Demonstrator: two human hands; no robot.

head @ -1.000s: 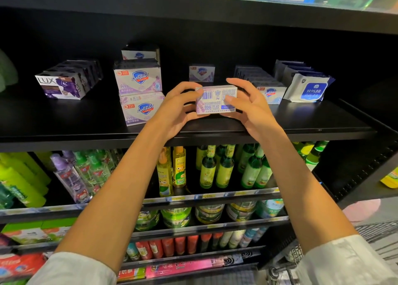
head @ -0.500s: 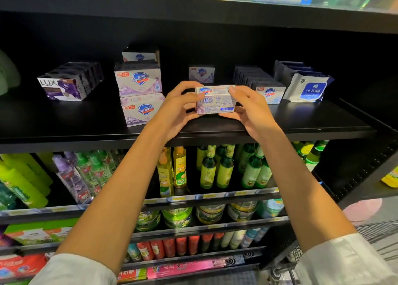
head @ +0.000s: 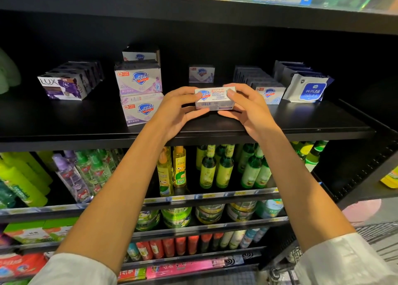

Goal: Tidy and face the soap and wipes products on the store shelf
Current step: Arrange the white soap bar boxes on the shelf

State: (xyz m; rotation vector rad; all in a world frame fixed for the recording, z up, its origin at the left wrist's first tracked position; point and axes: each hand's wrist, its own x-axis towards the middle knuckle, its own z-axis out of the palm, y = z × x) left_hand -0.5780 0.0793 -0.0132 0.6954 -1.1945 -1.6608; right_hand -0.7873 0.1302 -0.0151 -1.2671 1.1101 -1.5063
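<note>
Since the earlier frames we have rolled the soap box (head: 215, 98) so its logo face tilts up, barcode now on the low front edge. Left hand (head: 175, 112) and right hand (head: 247, 109) pinch its ends, thumbs beneath, fingers on top. Next, we judge: set it square, logo forward, just left of the white soap row (head: 269, 93), on the shelf (head: 301, 123).
</note>
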